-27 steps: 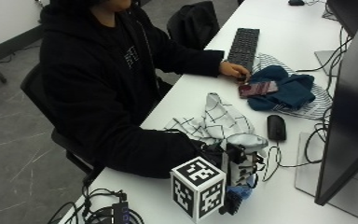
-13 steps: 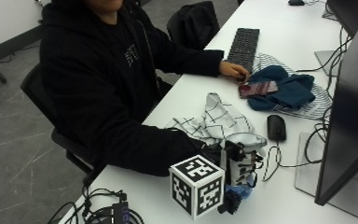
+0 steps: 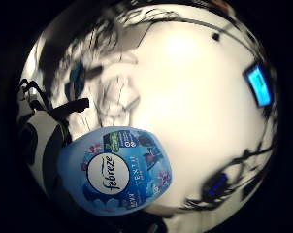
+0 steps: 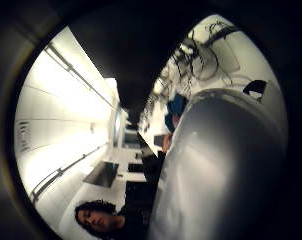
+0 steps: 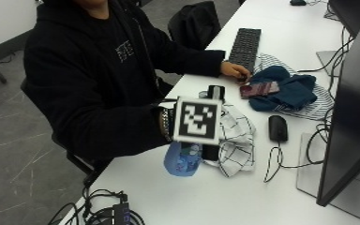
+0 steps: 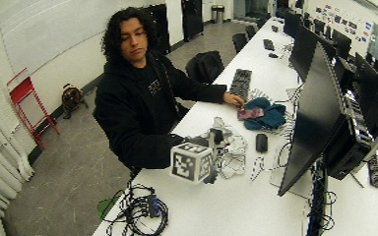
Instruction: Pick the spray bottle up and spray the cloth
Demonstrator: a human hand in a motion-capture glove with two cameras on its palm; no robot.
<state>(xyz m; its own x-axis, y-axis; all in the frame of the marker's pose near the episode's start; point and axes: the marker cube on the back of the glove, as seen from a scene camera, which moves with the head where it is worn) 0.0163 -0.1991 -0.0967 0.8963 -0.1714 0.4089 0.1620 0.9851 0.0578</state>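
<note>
At the table's near edge, the gloved right hand has its fingers wrapped round the bottle, held tilted clear of the table just beside the checked cloth. Judged rigid, smooth plastic with shifting liquid, the bottle is best gripped at the neck below the trigger. Rightward lie a mouse and monitor, on a white desk in an office.

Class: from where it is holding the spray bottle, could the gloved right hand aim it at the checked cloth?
Probably yes. The right hand holds the Febreze spray bottle lifted beside the checked cloth, with nothing visible between them.
</note>
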